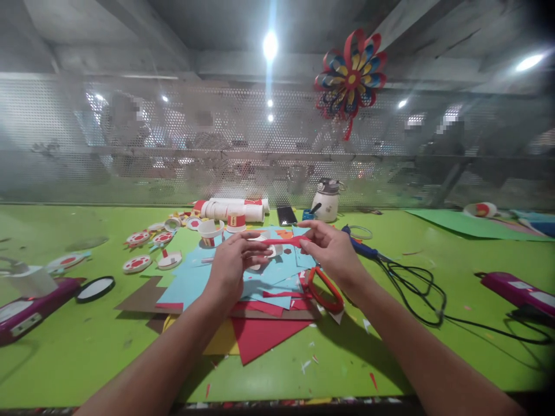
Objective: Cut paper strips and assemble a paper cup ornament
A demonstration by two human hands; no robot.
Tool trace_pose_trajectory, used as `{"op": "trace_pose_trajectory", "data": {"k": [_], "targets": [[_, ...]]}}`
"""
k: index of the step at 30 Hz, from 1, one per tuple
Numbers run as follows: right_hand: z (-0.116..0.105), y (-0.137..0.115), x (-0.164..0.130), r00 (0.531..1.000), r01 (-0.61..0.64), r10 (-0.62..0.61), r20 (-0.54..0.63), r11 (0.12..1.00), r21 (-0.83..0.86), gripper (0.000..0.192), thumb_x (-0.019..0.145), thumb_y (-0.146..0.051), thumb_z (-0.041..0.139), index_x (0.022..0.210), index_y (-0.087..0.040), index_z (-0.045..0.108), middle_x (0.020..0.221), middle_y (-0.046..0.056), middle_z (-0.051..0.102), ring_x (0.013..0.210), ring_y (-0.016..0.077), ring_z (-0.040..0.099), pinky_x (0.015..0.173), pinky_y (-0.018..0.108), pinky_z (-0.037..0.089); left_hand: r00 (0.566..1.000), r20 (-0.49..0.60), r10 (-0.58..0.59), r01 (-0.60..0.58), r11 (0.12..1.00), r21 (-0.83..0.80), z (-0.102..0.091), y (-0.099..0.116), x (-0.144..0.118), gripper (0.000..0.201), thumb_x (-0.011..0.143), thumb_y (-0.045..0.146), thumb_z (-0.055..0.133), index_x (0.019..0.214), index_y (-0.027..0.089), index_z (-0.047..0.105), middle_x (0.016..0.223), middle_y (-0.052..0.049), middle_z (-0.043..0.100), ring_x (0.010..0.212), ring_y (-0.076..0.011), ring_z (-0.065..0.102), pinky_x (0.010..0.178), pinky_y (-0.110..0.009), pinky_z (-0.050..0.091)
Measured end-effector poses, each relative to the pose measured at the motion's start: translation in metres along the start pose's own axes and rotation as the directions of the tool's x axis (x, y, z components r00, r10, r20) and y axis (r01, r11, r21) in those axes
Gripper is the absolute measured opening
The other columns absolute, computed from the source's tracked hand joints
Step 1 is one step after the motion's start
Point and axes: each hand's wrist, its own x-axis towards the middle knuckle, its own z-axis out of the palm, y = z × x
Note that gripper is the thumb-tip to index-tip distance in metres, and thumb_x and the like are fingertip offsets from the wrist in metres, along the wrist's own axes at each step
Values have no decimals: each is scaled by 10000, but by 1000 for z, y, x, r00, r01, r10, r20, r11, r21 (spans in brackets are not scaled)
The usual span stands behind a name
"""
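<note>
A narrow red paper strip (284,241) stretches between my two hands above the pile of light blue paper (269,283). My left hand (234,260) pinches its left end, and my right hand (327,248) grips the right end between thumb and fingers. Just below my right hand lie orange-handled scissors (324,293), their blades partly hidden. A white round piece (273,252) sits under the strip. Behind my left hand stand a cut paper cup (211,232) and a red-and-white paper cup (236,222).
Round white pieces with red patterns (137,264) lie at left, near a black-rimmed disc (95,288) and a purple power strip (30,312). A blue glue gun (362,245) and its black cable are at right. White rolls (234,210), a phone (286,216) and a bottle (326,202) stand behind.
</note>
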Motion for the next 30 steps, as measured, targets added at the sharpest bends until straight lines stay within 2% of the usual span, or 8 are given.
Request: {"op": "trace_pose_trajectory", "data": {"k": [5,8,11,15,19,25,28,30], "targets": [[-4,-2,1,991,-21,23,133,1000,-19,341,738,-207,613,1066,-125,571,679,-7,576,634,133,566,643,309,457,998,-25,-60,62,993,105,0,1,2,231,711,289,547,807,96,629,651,-81,662,619,-177,634,552,-261,464],[-7,-3,1,977,-46,53,208,998,-38,355,737,-195,614,1085,-134,578,686,-4,581,636,129,551,627,300,440,985,113,-128,96,963,250,0,1,1,203,712,313,577,689,118,630,584,-48,618,546,-133,561,529,-245,415],[-8,-5,0,958,-73,80,276,997,-38,369,733,-185,621,1097,-137,581,692,-8,571,630,121,531,604,287,420,947,249,-204,87,907,412,2,1,-2,235,681,346,643,605,124,631,529,-37,585,512,-116,503,532,-250,386],[-8,-6,0,934,-85,92,346,996,-34,375,728,-173,628,1099,-138,590,679,-17,562,616,113,518,602,282,415,917,312,-248,42,839,543,3,2,-4,229,596,354,740,631,132,696,599,-52,626,601,-138,528,608,-272,404],[-8,-5,1,937,-116,102,334,993,22,372,715,-168,640,1083,-126,601,675,-14,567,598,109,525,623,293,445,899,367,-239,8,847,532,2,2,-5,236,621,358,722,710,139,740,609,-35,595,627,-140,502,623,-279,395],[-7,-8,0,943,-126,98,319,990,68,404,703,-149,649,1103,-122,603,689,-8,590,610,111,550,632,290,469,859,454,-236,27,906,421,0,0,-7,165,699,274,615,630,138,675,632,-47,589,637,-150,503,621,-280,393],[-7,-6,-1,925,-116,77,372,990,85,400,697,-147,651,1096,-140,612,684,-19,593,607,105,552,635,285,481,870,441,-222,57,932,357,-1,-1,-7,232,753,330,589,648,138,665,642,-51,589,633,-149,514,602,-268,387],[-7,-4,-1,914,-107,63,402,990,90,389,697,-157,657,1085,-158,620,668,-30,591,595,100,549,628,280,483,883,410,-229,61,922,383,-1,-3,-6,208,710,332,656,638,138,668,627,-42,584,603,-134,495,567,-254,363]]}}
